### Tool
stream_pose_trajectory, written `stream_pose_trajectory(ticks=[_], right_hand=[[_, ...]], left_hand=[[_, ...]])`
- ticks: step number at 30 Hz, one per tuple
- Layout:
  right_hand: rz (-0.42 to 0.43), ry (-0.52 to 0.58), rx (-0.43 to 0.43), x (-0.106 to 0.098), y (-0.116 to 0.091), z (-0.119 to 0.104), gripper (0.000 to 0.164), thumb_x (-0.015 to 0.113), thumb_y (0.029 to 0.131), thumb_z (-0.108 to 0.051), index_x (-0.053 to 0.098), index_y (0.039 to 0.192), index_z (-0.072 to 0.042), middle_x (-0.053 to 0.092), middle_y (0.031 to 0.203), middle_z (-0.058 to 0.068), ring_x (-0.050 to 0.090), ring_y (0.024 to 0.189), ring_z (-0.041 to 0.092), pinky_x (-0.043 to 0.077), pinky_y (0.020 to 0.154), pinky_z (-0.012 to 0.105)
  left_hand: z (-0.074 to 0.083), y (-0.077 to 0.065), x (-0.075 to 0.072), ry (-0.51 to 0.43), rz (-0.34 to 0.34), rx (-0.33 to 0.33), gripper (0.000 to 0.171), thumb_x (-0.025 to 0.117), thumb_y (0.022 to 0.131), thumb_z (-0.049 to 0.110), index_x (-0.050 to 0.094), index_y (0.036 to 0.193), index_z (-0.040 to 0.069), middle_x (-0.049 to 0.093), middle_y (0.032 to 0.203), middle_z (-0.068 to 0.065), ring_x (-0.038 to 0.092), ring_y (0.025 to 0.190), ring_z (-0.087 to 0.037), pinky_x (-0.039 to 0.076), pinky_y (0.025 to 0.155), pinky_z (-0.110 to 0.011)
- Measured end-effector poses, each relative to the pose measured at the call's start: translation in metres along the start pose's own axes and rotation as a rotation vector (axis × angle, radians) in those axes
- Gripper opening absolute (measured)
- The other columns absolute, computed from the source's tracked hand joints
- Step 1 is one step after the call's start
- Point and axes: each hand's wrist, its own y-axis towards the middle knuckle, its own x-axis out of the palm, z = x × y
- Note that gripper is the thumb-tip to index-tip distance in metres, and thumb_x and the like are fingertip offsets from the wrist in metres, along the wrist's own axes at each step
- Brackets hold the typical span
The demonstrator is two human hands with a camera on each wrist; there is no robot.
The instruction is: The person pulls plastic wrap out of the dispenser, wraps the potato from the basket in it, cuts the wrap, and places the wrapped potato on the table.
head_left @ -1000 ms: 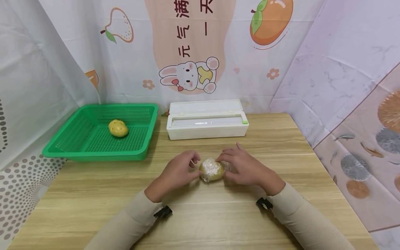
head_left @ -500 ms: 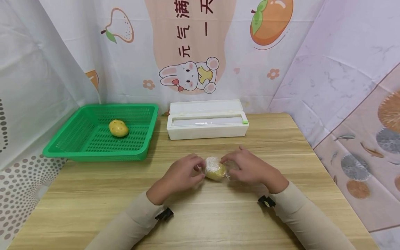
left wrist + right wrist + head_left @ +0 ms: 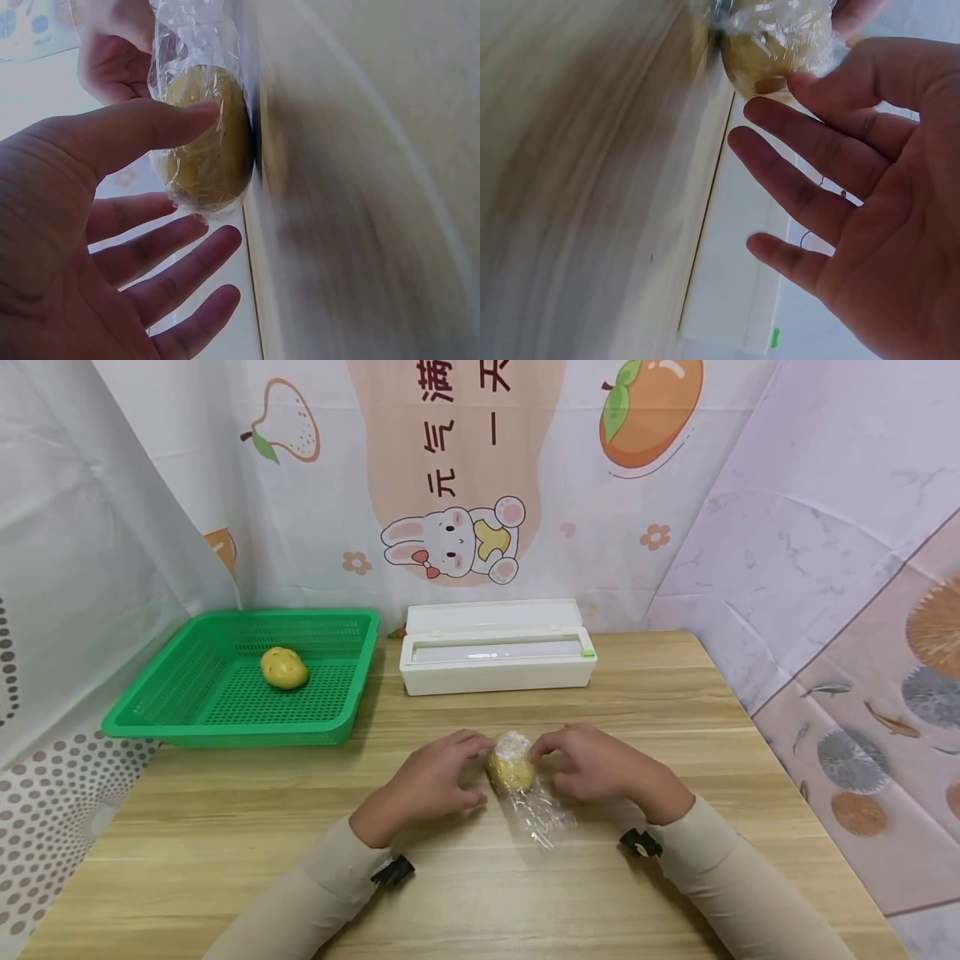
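A potato (image 3: pixel 510 772) wrapped in cling film lies on the wooden table between my hands. A loose tail of clear cling film (image 3: pixel 542 817) spreads from it toward the front. My left hand (image 3: pixel 431 781) is at its left side, fingers spread and thumb overlapping the wrapped potato (image 3: pixel 202 157) in the left wrist view. On the other side, my right hand (image 3: pixel 603 770) has a fingertip right at the film, the other fingers loosely extended, as the right wrist view shows. Neither hand is curled round the potato.
Behind the hands stands a white cling film box (image 3: pixel 498 675) with its lid raised and a roll inside. To the left, a green basket (image 3: pixel 225 735) holds one bare potato (image 3: pixel 284 668). A printed curtain (image 3: pixel 570 560) hangs along the table's back edge.
The wrapped potato has turned, and its loose film tail now points toward the front instead of the right. It sits slightly farther right than a second ago. My left fingers have opened out.
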Motion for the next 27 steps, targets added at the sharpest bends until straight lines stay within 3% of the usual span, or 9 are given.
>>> stream_pose_trajectory(ticks=[3, 6, 9, 11, 18, 22, 27], right_hand=[[0.006, -0.012, -0.018, 0.001, 0.000, -0.003, 0.038, 0.071, 0.079, -0.005, 0.074, 0.113, -0.021, 0.068, 0.128, -0.006, 0.066, 0.118, 0.018, 0.054, 0.100, 0.040], [0.027, -0.044, -0.036, 0.002, -0.001, -0.006, 0.032, 0.078, 0.079, -0.010, 0.073, 0.109, -0.018, 0.057, 0.146, 0.003, 0.064, 0.121, 0.024, 0.054, 0.100, 0.043], [0.045, -0.075, -0.052, 0.006, 0.000, -0.009, 0.033, 0.083, 0.079, -0.016, 0.070, 0.109, -0.016, 0.050, 0.153, 0.006, 0.063, 0.122, 0.025, 0.055, 0.098, 0.043], [0.053, -0.093, -0.052, 0.008, 0.001, -0.010, 0.037, 0.084, 0.079, -0.017, 0.067, 0.112, -0.015, 0.052, 0.152, 0.005, 0.063, 0.124, 0.024, 0.055, 0.098, 0.041], [0.068, -0.108, -0.037, 0.014, 0.002, -0.013, 0.078, 0.088, 0.083, -0.035, 0.046, 0.146, -0.015, 0.066, 0.131, -0.001, 0.070, 0.112, 0.018, 0.058, 0.094, 0.036], [0.075, -0.109, -0.018, 0.015, 0.001, -0.013, 0.092, 0.090, 0.080, -0.037, 0.038, 0.154, -0.021, 0.067, 0.137, 0.005, 0.073, 0.108, 0.019, 0.059, 0.091, 0.040], [0.078, -0.124, -0.047, 0.014, 0.000, -0.013, 0.101, 0.090, 0.078, -0.044, 0.033, 0.160, -0.030, 0.067, 0.138, 0.003, 0.073, 0.106, 0.018, 0.059, 0.091, 0.039]], left_hand=[[-0.002, 0.000, 0.000, -0.008, -0.025, 0.000, 0.088, 0.090, 0.075, 0.030, 0.051, 0.153, 0.022, 0.055, 0.148, 0.003, 0.059, 0.131, -0.022, 0.052, 0.105, -0.047], [-0.003, 0.001, 0.000, -0.017, -0.043, 0.009, 0.095, 0.092, 0.073, 0.029, 0.047, 0.156, 0.022, 0.054, 0.148, 0.004, 0.058, 0.130, -0.021, 0.052, 0.105, -0.046], [-0.005, 0.001, 0.001, -0.009, -0.058, 0.018, 0.100, 0.093, 0.072, 0.030, 0.043, 0.159, 0.020, 0.052, 0.151, 0.003, 0.055, 0.134, -0.022, 0.049, 0.108, -0.045], [-0.006, 0.002, 0.003, 0.003, -0.069, 0.011, 0.102, 0.093, 0.073, 0.032, 0.041, 0.160, 0.020, 0.050, 0.154, 0.003, 0.053, 0.138, -0.023, 0.047, 0.112, -0.044], [-0.009, 0.004, 0.008, 0.038, -0.091, 0.007, 0.110, 0.093, 0.075, 0.041, 0.034, 0.162, 0.012, 0.045, 0.159, -0.004, 0.046, 0.145, -0.027, 0.041, 0.117, -0.047], [-0.008, 0.002, 0.009, 0.026, -0.085, 0.013, 0.114, 0.092, 0.074, 0.049, 0.031, 0.163, 0.012, 0.045, 0.159, -0.004, 0.045, 0.145, -0.027, 0.038, 0.119, -0.048], [-0.006, 0.001, 0.009, -0.049, -0.064, 0.023, 0.112, 0.094, 0.073, 0.045, 0.032, 0.162, 0.014, 0.049, 0.156, -0.002, 0.046, 0.144, -0.022, 0.038, 0.120, -0.043]])
